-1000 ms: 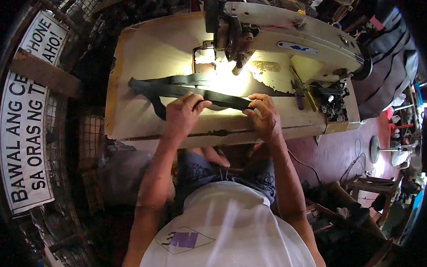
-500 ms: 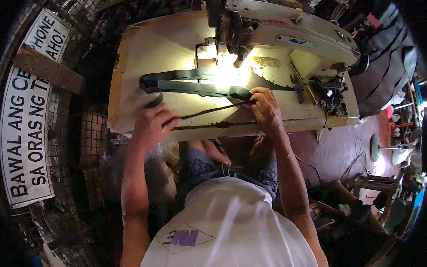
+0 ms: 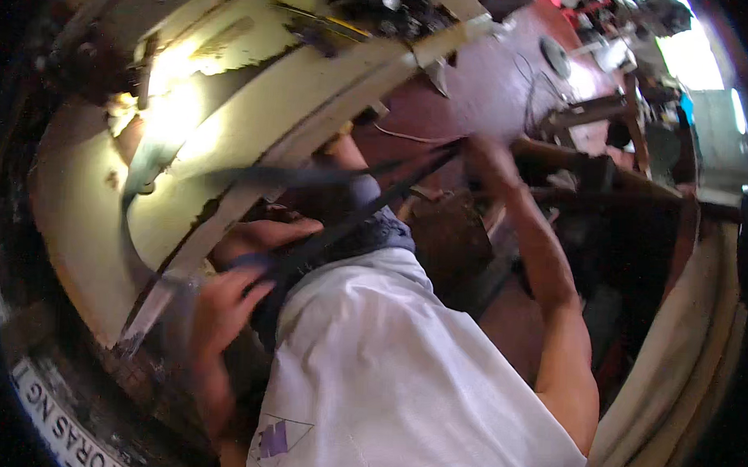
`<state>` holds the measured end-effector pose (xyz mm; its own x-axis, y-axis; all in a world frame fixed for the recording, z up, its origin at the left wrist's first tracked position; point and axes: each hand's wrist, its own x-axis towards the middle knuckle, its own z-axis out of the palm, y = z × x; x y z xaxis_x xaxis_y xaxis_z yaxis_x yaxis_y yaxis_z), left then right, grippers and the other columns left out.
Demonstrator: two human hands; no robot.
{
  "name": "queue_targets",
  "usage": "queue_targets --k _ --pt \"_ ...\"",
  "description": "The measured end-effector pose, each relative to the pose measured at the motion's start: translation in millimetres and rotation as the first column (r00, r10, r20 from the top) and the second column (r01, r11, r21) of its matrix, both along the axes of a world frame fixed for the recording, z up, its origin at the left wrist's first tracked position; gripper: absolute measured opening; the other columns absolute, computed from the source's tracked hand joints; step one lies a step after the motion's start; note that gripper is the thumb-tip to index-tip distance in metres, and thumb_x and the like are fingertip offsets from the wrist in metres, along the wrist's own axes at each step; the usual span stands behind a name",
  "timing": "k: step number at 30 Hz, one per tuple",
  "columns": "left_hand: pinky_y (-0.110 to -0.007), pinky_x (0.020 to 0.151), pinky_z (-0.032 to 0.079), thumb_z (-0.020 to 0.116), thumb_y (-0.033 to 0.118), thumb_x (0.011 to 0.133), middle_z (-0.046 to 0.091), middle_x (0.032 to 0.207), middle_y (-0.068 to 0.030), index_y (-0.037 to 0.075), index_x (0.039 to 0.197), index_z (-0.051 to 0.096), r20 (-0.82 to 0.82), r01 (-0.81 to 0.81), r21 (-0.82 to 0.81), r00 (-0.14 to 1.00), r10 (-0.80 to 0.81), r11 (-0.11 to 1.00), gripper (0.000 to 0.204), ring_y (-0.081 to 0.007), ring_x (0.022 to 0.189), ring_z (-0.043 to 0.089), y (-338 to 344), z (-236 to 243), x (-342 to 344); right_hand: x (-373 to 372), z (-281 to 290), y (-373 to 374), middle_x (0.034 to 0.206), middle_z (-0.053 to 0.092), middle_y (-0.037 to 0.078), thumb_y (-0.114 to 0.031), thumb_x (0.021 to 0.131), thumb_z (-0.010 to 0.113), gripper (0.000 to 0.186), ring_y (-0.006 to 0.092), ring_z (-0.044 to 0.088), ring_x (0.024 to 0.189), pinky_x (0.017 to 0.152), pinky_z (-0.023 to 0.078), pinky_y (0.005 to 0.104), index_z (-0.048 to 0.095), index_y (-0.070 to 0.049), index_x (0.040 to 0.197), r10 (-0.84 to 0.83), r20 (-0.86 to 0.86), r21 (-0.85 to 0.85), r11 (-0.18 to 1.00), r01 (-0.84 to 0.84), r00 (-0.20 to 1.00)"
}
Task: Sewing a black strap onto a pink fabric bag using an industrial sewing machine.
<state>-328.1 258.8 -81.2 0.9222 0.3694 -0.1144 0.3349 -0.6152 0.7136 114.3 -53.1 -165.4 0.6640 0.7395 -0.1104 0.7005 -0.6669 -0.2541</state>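
A long black strap [image 3: 367,205] stretches slantwise across my lap. My right hand [image 3: 487,159], smeared by motion, is closed on its upper right end, out over the floor beside the table. At the lower left, my left hand [image 3: 221,304] is closed by the strap's other stretch, with the fingers bent around it; blur softens the exact grip. A looser loop of the strap hangs from the edge of the sewing machine table [image 3: 346,92] and curves up to the brightly lit needle area. The sewing machine's head is mostly dark at the upper left.
A yellow-handled tool [image 3: 344,24] and a pile of dark small parts [image 3: 390,8] lie on the table's far end. Beyond are a reddish floor [image 3: 478,93] with a cable, a round fan-like thing [image 3: 555,57] and wooden framing [image 3: 588,115]. A lettered sign [image 3: 63,420] is at lower left.
My view has swung to the right and tilted. My right hand has moved right, away from the table, drawing the strap out long over my lap; my left hand has come off the tabletop.
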Motion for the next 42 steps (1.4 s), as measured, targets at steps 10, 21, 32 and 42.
queue_targets --k 10,21,32,42 --pt "-0.045 0.073 0.056 0.062 0.022 0.092 0.069 0.089 -0.0140 0.007 0.096 0.063 0.081 0.613 0.141 0.776 -0.626 0.778 0.016 -0.0349 0.086 0.069 -94.5 -64.8 203.6 -6.4 -165.3 -317.8 0.083 0.072 0.017 -0.018 0.074 0.064 0.014 0.0373 0.071 0.080 0.066 0.055 0.0523 0.073 -0.009 0.078 -0.066 0.066 -0.513 0.853 0.091 0.996" --pt "-0.044 0.073 0.056 0.062 0.022 0.094 0.060 0.097 -0.0140 0.004 0.097 0.062 0.158 0.516 0.177 0.825 -0.542 0.838 0.018 -0.0347 0.086 0.067 -62.8 -43.4 226.6 -160.4 -211.3 -273.1 0.098 0.072 0.014 -0.035 0.086 0.065 0.029 0.0336 0.070 0.095 0.079 0.055 0.0495 0.072 -0.013 0.103 -0.065 -0.432 -0.708 0.643 -0.293 0.900" --pt "-0.047 0.083 0.053 0.063 0.012 0.086 0.060 0.100 -0.0140 0.006 0.101 0.060 0.481 0.479 0.162 0.726 -0.492 0.863 0.016 -0.0387 0.096 0.065 -109.7 -73.5 335.9 -202.8 -201.3 -221.2 0.103 0.072 0.018 -0.031 0.091 0.063 0.028 0.0358 0.070 0.097 0.085 0.056 0.0506 0.074 -0.009 0.103 -0.141 -0.776 -0.500 0.732 -0.463 0.615" --pt "-0.048 0.089 0.047 0.057 0.012 0.087 0.062 0.105 -0.0133 0.009 0.097 0.066 -0.031 0.391 0.424 0.908 -0.418 0.817 0.014 -0.0312 0.106 0.061 -99.6 -179.5 293.7 -211.3 -161.8 -211.1 0.102 0.074 0.015 -0.026 0.083 0.066 0.025 0.0339 0.071 0.097 0.086 0.057 0.0446 0.076 -0.007 0.097 -0.467 -0.298 -0.775 0.628 0.076 0.832"
